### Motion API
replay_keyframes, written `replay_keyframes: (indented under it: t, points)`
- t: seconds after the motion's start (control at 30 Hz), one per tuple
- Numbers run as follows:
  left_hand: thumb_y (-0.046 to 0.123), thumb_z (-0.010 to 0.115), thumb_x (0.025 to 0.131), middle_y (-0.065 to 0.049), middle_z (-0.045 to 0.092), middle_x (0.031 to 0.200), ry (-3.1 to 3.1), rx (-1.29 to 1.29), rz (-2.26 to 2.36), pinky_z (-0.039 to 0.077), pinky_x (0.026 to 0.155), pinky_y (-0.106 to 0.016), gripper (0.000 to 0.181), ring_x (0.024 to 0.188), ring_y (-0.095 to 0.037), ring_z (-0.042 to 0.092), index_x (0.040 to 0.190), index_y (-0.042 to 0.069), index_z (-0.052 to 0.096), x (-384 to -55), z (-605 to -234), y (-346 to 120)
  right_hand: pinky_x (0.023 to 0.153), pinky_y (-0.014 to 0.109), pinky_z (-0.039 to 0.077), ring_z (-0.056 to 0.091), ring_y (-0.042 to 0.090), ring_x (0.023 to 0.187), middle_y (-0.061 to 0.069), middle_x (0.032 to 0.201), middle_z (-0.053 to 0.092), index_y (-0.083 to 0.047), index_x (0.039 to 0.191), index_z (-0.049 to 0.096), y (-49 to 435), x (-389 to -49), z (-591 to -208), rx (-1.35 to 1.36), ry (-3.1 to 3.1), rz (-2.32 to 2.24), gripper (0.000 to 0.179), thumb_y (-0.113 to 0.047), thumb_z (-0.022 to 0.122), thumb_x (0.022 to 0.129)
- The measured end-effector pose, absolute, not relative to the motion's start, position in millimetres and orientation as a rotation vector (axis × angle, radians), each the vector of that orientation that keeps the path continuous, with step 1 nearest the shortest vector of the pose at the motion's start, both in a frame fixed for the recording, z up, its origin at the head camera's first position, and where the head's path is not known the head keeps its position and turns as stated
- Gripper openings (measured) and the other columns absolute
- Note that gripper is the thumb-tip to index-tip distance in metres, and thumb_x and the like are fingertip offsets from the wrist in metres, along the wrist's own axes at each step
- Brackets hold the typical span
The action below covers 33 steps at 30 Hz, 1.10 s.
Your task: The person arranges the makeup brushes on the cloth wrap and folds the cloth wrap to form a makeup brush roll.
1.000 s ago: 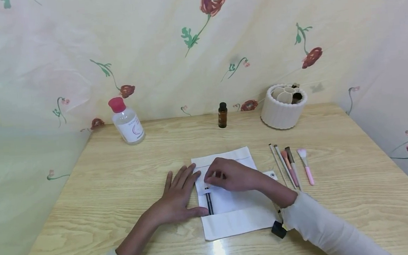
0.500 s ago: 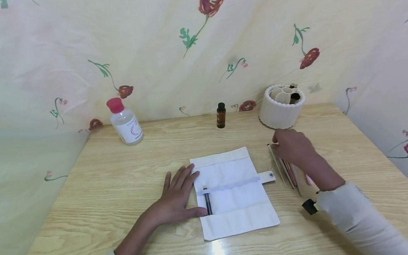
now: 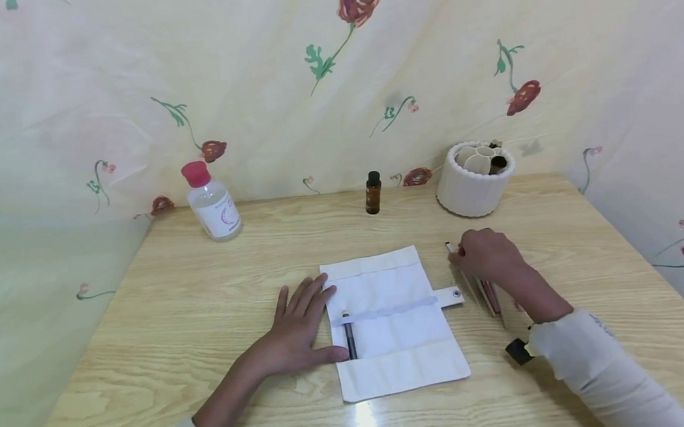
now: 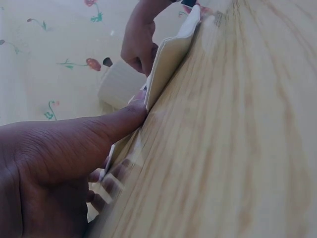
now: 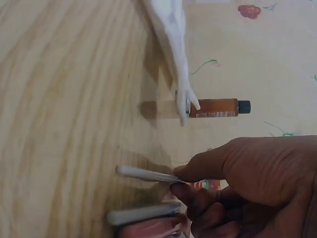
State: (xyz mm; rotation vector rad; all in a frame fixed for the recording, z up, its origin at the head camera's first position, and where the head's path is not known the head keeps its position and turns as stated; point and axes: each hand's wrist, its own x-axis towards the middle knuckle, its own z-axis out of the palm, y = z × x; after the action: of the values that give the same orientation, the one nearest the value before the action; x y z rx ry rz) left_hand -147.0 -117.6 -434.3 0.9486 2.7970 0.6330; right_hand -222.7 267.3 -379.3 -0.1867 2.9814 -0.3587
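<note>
A white fabric brush roll (image 3: 390,334) lies unrolled on the table, a dark-handled makeup brush (image 3: 350,338) tucked under its band at the left. My left hand (image 3: 293,337) rests with spread fingers along the roll's left edge, its thumb near that brush. To the right of the roll, my right hand (image 3: 491,253) pinches a slim pale-handled makeup brush (image 5: 143,173) between thumb and forefinger, as the right wrist view shows. Close beside it lie other loose makeup brushes (image 3: 491,298), among them a pale handle (image 5: 138,215) and a pink one (image 5: 148,229); the hand partly hides them.
Along the back of the table (image 3: 251,271) stand a clear bottle with a red cap (image 3: 215,211), a small brown bottle (image 3: 373,193) and a white ribbed holder (image 3: 472,186) with brushes in it. A snap tab (image 3: 449,296) sticks out from the roll's right side.
My right hand has left the dark brush in the roll, moved right to the loose brushes and taken hold of the slim pale one. The left hand has stayed in place.
</note>
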Motion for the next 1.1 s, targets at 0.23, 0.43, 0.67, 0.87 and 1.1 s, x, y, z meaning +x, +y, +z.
replay_keyframes:
  t: [0.23,0.43,0.67,0.87,1.1]
  points:
    - [0.074,0.061,0.084,-0.008,0.003,0.168,2.802,0.964,0.638,-0.007,0.115,-0.065,0.106,0.153,-0.035,-0.002,0.160,0.010,0.022,-147.3,-433.2,-117.9,0.044,0.032,0.038,0.051,0.018,0.050,0.001,0.060,0.055,-0.010,0.074,0.057,257.1,-230.3,-368.0,-0.296,3.089,-0.728,0.029,-0.022,0.051,0.100]
    - [0.076,0.059,0.083,-0.007,0.001,0.169,2.801,0.955,0.620,-0.007,0.116,-0.063,0.108,0.153,-0.033,-0.003,0.161,0.012,0.019,-149.1,-434.6,-118.0,0.060,0.041,0.059,0.071,0.022,0.067,0.013,0.091,0.068,-0.002,0.109,0.055,239.0,-235.1,-359.1,-0.326,2.946,-1.249,0.022,-0.023,0.053,0.102]
    - [0.075,0.061,0.083,-0.008,0.001,0.168,2.793,0.962,0.639,-0.007,0.116,-0.063,0.109,0.153,-0.034,-0.002,0.161,0.011,0.019,-148.8,-434.8,-118.3,0.070,0.047,0.060,0.070,0.028,0.076,0.017,0.104,0.063,0.000,0.124,0.047,200.3,-236.3,-360.3,-0.416,2.664,-1.540,0.031,-0.012,0.061,0.100]
    - [0.075,0.061,0.083,-0.008,0.001,0.168,2.792,0.948,0.634,-0.007,0.116,-0.064,0.109,0.153,-0.034,-0.003,0.161,0.011,0.019,-149.2,-434.8,-118.5,0.066,0.046,0.061,0.071,0.025,0.077,0.017,0.103,0.064,-0.010,0.149,0.031,167.8,-231.5,-370.2,-0.559,2.574,-1.566,0.060,-0.006,0.063,0.099]
    - [0.077,0.059,0.083,-0.007,0.000,0.169,2.794,0.932,0.613,-0.007,0.116,-0.063,0.110,0.153,-0.033,-0.003,0.161,0.012,0.018,-149.6,-434.3,-118.1,0.063,0.041,0.060,0.071,0.019,0.072,0.011,0.104,0.063,-0.019,0.153,0.030,146.4,-228.2,-386.3,-0.662,2.596,-1.484,0.066,-0.004,0.064,0.097]
